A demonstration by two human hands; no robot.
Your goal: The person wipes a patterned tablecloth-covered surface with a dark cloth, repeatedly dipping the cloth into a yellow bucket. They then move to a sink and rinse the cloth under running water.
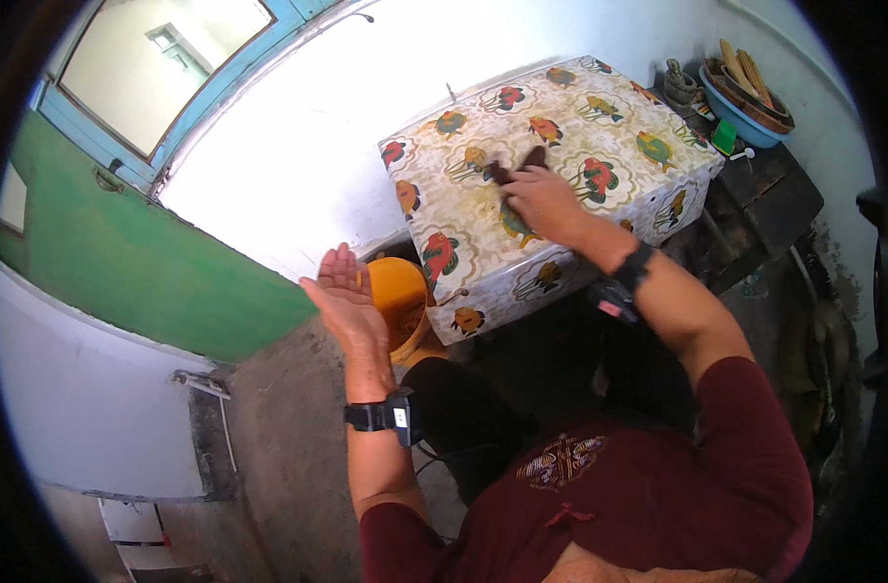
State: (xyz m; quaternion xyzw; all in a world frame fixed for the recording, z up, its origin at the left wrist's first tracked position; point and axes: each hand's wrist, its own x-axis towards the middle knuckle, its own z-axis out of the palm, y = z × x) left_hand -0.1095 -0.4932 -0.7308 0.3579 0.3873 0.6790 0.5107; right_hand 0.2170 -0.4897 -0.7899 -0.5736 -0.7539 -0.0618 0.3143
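Note:
My right hand (549,200) grips a dark brown cloth (535,157), slightly blurred, against the top of a table. A patterned tablecloth (560,91) with printed fish covers the tabletop and hangs down over its near side. To the left, my left hand (349,302) is raised with its palm up and fingers spread, holding nothing. Beside and partly behind that hand, an orange-yellow bucket (396,280) stands by the table's left corner. Something brownish lies inside the bucket, too shaded to make out.
On a dark side table (772,182) at right are a blue basin (743,120) with stacked vessels, a stone mortar (679,86), a green object (724,137) and a white spoon-like item (743,154). A green-and-blue door (159,270) stands left, above bare floor (291,437).

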